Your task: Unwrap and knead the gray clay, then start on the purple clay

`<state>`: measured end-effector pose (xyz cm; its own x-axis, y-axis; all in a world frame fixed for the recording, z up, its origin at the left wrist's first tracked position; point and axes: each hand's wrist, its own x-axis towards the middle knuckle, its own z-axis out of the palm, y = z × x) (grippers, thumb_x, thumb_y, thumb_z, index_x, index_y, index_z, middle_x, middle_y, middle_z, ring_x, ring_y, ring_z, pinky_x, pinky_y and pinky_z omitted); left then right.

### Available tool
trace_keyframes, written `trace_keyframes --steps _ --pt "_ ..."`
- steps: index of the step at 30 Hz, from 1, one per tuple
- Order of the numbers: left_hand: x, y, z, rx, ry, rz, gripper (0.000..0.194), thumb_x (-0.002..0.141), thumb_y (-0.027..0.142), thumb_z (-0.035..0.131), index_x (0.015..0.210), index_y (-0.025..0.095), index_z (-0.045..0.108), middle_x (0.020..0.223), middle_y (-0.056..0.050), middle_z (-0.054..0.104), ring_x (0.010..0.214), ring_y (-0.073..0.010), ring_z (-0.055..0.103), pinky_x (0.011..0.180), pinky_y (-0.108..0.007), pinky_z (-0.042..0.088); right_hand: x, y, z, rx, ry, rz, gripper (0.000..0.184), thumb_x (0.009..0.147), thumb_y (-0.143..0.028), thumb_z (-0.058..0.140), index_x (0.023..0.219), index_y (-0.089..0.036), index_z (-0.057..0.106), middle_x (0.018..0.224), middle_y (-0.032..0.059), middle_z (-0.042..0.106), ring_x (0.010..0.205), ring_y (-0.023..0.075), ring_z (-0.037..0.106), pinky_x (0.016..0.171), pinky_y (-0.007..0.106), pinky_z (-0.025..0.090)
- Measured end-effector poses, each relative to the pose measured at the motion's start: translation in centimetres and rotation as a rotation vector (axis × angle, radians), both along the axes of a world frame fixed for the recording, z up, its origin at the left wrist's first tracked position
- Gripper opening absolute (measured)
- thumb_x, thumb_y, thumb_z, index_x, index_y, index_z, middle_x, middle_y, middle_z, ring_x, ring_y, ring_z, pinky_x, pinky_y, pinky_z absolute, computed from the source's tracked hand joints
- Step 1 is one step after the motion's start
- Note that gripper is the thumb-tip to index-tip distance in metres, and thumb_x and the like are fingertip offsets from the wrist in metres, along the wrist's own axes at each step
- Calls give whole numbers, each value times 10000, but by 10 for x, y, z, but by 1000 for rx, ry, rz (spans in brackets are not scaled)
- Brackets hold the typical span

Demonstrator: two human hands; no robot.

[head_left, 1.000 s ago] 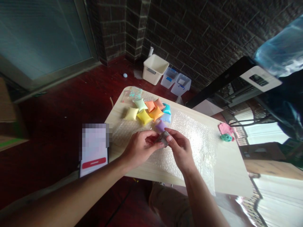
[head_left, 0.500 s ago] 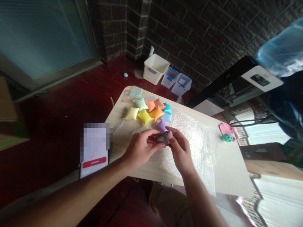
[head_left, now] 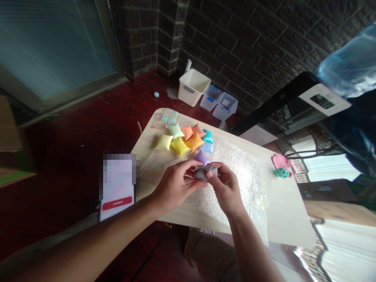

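A grey lump of what looks like modelling clay [head_left: 205, 173] is held between both hands above the bubble wrap. My left hand [head_left: 176, 184] grips its left side between thumb and fingers. From the right, my right hand [head_left: 225, 188] presses its thumb onto the front, with its fingers behind. Just beyond the lump lies a purple packet [head_left: 202, 157]. Farther back sit several more pillow-shaped packets, among them a yellow packet [head_left: 180, 146], an orange packet [head_left: 194, 142], a pale green packet [head_left: 175, 131] and a light blue packet [head_left: 207, 147].
Bubble wrap [head_left: 249, 188] covers much of the pale table [head_left: 289, 211]. Pink pieces [head_left: 280, 160] and a green piece [head_left: 281, 172] lie at its right edge. A phone [head_left: 117, 188] stands at the left. A cream basket [head_left: 192, 88] and two clear bins [head_left: 225, 105] are on the floor behind.
The grey lump has turned in my hands and shows a broader, rounder face. My right thumb has shifted lower on it, and the hands have moved slightly.
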<state>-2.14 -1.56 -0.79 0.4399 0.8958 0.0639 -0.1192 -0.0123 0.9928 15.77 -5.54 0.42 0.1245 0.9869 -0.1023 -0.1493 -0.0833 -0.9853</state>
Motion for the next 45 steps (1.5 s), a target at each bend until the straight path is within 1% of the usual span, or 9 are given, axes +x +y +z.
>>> trace_keyframes --steps 9,14,17,22,27,34,38,41,45 --pt "-3 5 4 -26 16 -55 275 881 299 820 1128 186 779 986 -83 824 906 -260 796 832 -368 649 2 0 5 -10 -89 62 232 834 -388 897 959 -223 792 783 16 719 652 162 595 616 321 522" --pt "-1 4 2 -77 -94 37 516 846 349 862 1306 172 710 1155 -118 806 965 -259 795 862 -386 664 -1 1 2 -12 14 -13 281 842 -395 886 1064 -259 780 895 25 753 740 175 655 677 320 566" --pt "-1 6 2 -119 -150 31 411 855 339 853 1212 160 756 1106 -105 822 962 -251 797 879 -379 662 -1 1 2 -26 -6 18 313 851 -393 876 1121 -271 774 978 31 764 814 187 675 731 324 576" --pt "-5 9 3 -22 -37 5 221 873 287 820 1066 180 818 1035 -82 843 930 -245 802 846 -357 650 6 1 7 -64 -78 125 189 859 -380 868 958 -234 802 911 26 769 807 178 664 777 322 550" --pt "-6 9 0 28 39 -24 200 901 289 786 1066 185 827 1046 -92 839 932 -250 801 839 -362 650 10 -1 10 -86 -106 162 244 845 -377 886 1043 -254 812 1002 44 803 869 205 714 803 347 568" --pt "2 10 -6 -197 -218 16 584 776 331 931 1282 144 705 1181 -137 801 1065 -268 781 920 -379 647 2 -1 5 17 -93 44 191 876 -342 867 1047 -275 815 1005 29 813 885 191 725 820 334 589" --pt "1 9 -6 -186 -192 -3 341 846 350 872 1105 145 789 1112 -120 826 1030 -263 795 961 -390 635 -2 0 3 33 -102 76 205 897 -361 846 1073 -267 797 1034 41 805 960 208 739 890 354 604" --pt "-2 7 -2 -128 -94 27 279 859 348 856 1061 160 818 1060 -104 838 988 -260 803 921 -365 639 -1 0 0 76 -196 52 246 900 -349 845 1127 -268 792 1112 67 792 1045 230 733 968 394 592" --pt "-5 5 3 -73 -12 17 230 877 347 833 1012 161 828 962 -87 845 882 -245 811 811 -324 641 4 -2 -4 178 -319 15 186 908 -318 837 1086 -270 816 1063 74 775 983 232 735 908 406 610"
